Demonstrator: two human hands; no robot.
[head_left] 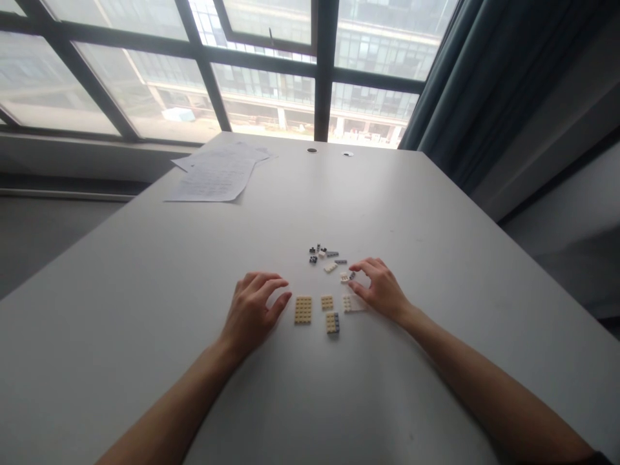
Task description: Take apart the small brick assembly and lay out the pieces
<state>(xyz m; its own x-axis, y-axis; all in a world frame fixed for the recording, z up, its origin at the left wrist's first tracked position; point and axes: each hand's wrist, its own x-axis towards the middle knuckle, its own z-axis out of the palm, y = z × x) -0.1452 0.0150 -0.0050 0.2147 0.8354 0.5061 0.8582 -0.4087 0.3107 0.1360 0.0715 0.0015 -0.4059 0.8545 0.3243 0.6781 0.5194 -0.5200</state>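
Note:
My left hand [254,303] rests on the table with thumb and fingers apart and nothing between them. Just right of its fingertips lies a tan studded plate [303,310]. My right hand [380,285] has its thumb and index finger apart around a small grey piece [352,276]; whether they touch it is hard to make out. Beside that piece sits a small white brick [344,278]. A white plate [354,303] lies partly below the right thumb. Between the hands are a smaller tan plate [327,303] and a tan-and-grey block [332,323].
Farther back lie a long white piece [330,267], grey strips [332,254] and several small dark pieces [313,259]. Printed papers [213,174] spread over the far left of the white table [145,310]. Windows and a dark curtain [450,84] stand behind.

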